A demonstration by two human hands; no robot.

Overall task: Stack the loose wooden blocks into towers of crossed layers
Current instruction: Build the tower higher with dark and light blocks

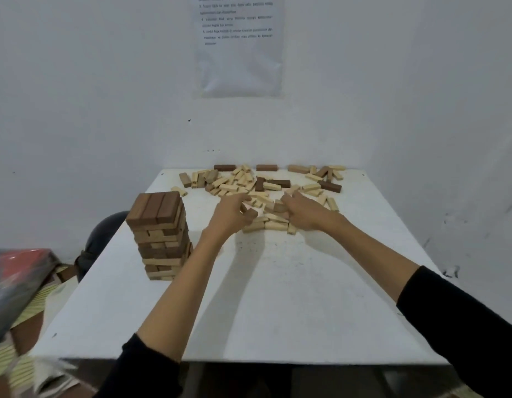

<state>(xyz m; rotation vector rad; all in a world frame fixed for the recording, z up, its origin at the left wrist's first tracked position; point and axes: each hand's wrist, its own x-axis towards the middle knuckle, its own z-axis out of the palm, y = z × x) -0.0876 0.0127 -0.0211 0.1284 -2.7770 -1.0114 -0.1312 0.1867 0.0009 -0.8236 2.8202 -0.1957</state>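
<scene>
A tower of crossed wooden layers stands at the left of the white table, topped by three brown blocks. Loose pale and dark blocks lie scattered across the far half of the table. Both hands reach into the near edge of this pile. My left hand curls its fingers round a brown block. My right hand grips another brown block at its fingertips. A small cluster of pale blocks lies between and just below the two hands.
A white wall with a printed sheet rises right behind the table. A dark round object sits beside the table's left edge, and a red and grey item lies on the floor at left.
</scene>
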